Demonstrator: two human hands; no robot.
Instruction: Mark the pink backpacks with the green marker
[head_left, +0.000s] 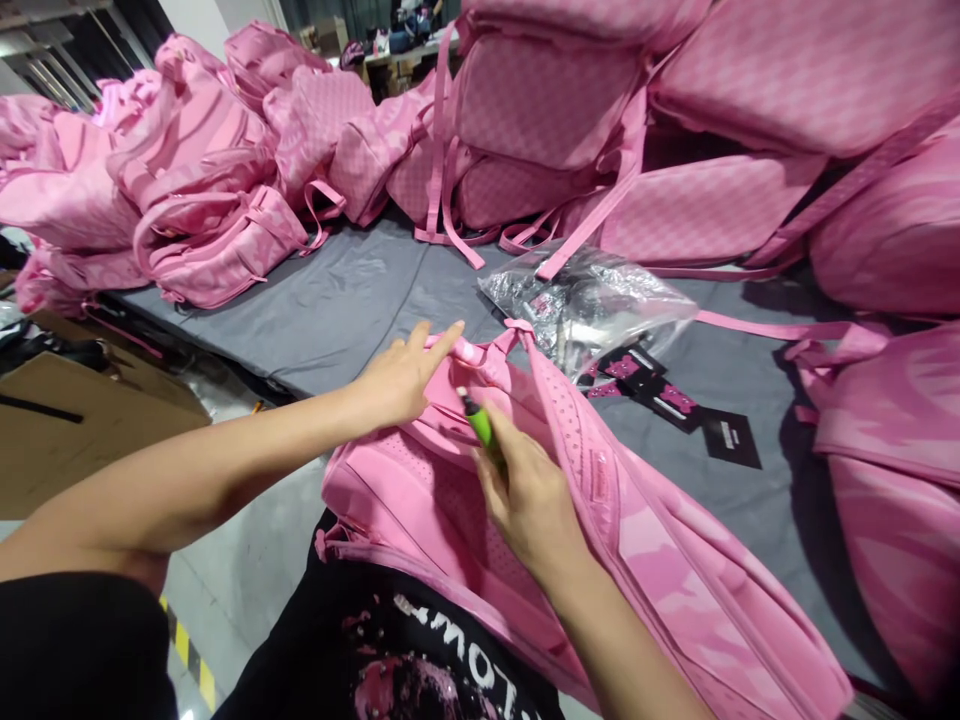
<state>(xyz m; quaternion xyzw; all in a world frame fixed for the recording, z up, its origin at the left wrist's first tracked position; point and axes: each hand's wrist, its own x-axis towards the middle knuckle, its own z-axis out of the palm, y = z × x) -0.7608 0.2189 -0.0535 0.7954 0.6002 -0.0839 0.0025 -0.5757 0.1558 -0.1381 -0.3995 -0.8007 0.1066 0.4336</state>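
Note:
A pink camouflage-patterned backpack lies tilted across the near edge of the table and against my lap, with its perforated padded back panel and a strap showing. My left hand rests at the top of the backpack by its handle loop, fingers stretched and spread. Over the middle of the backpack, my right hand is closed round a small bright green tool with a black end. Its tip points up toward the bag's top edge; blur hides what kind of tool it is.
A clear plastic bag and several black cards with pink prints lie on the grey-covered table. Many pink backpacks are piled along the back and right. A cardboard box stands at left on the floor.

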